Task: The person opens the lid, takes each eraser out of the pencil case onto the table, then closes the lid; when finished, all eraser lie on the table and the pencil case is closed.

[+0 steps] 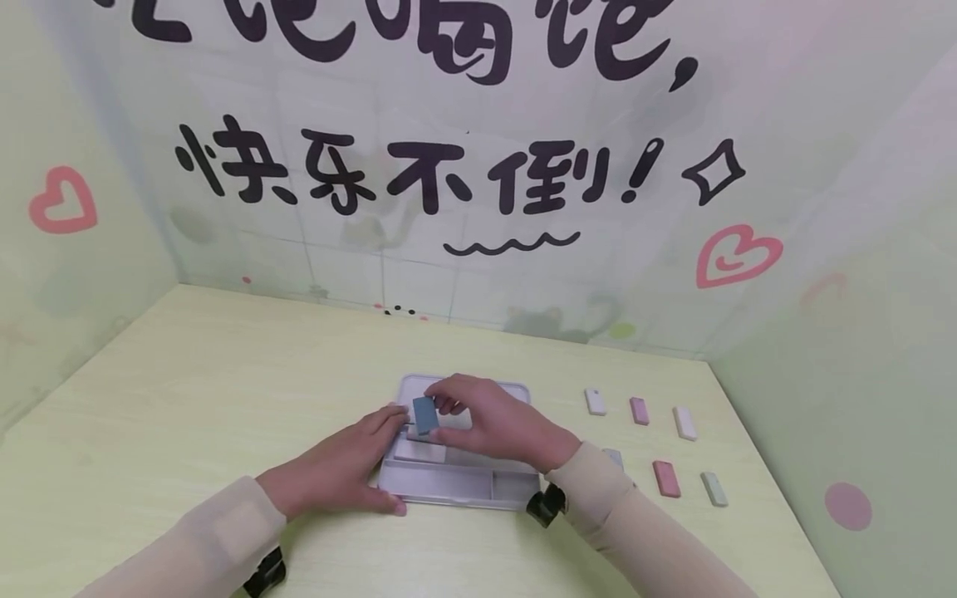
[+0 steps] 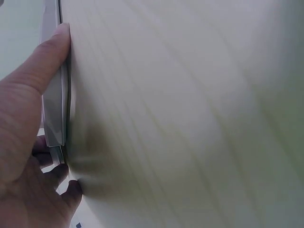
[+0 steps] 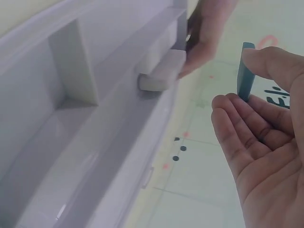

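Observation:
A pale lilac-white case [image 1: 441,482] with compartments stands on the table before me. My left hand [image 1: 347,461] grips its left end, the thumb along the front edge and the fingers along the side; the left wrist view shows this thumb [image 2: 45,59] on the case wall. Above the case, my right hand [image 1: 493,419] pinches a thin blue-grey rectangular block [image 1: 425,415] between thumb and fingers. In the right wrist view the block [image 3: 245,71] is tilted upright, apart from the case. White blocks [image 3: 164,71] lie inside the case, near the left hand.
Several loose blocks lie to the right: a white one [image 1: 595,401], a pink one [image 1: 639,410], another white one [image 1: 684,423], a red one [image 1: 666,479], a grey-green one [image 1: 714,488] and a pale grey one [image 1: 614,458] partly behind my right sleeve. Printed walls enclose the table.

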The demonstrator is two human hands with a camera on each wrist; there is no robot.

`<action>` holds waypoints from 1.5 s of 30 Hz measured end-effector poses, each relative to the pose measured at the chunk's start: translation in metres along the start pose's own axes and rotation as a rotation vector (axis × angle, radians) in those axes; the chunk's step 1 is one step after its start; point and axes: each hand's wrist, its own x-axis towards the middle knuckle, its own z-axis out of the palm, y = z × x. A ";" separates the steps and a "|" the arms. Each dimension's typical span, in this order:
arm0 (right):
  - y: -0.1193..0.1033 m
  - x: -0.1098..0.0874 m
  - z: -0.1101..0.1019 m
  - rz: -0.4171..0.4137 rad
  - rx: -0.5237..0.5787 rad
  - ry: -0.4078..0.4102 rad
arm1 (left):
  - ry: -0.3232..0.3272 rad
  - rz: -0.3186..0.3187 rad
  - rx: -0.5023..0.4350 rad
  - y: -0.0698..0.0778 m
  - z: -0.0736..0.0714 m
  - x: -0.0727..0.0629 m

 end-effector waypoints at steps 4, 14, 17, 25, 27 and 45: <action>-0.004 -0.004 -0.006 -0.017 0.009 0.046 | 0.003 -0.003 0.000 0.000 0.000 -0.001; -0.012 -0.013 -0.009 -0.006 0.009 0.103 | 0.005 0.009 0.005 0.000 0.001 0.000; -0.013 -0.017 -0.011 0.013 0.024 0.100 | 0.002 0.003 0.008 0.000 0.001 0.000; -0.002 -0.041 -0.011 0.008 0.019 0.116 | -0.009 -0.017 0.008 0.001 0.000 0.001; 0.002 -0.051 -0.011 0.016 0.027 0.125 | -0.011 -0.019 0.005 0.001 0.001 0.000; 0.032 -0.171 0.000 0.123 0.020 0.287 | 0.007 0.000 0.010 0.001 0.002 -0.001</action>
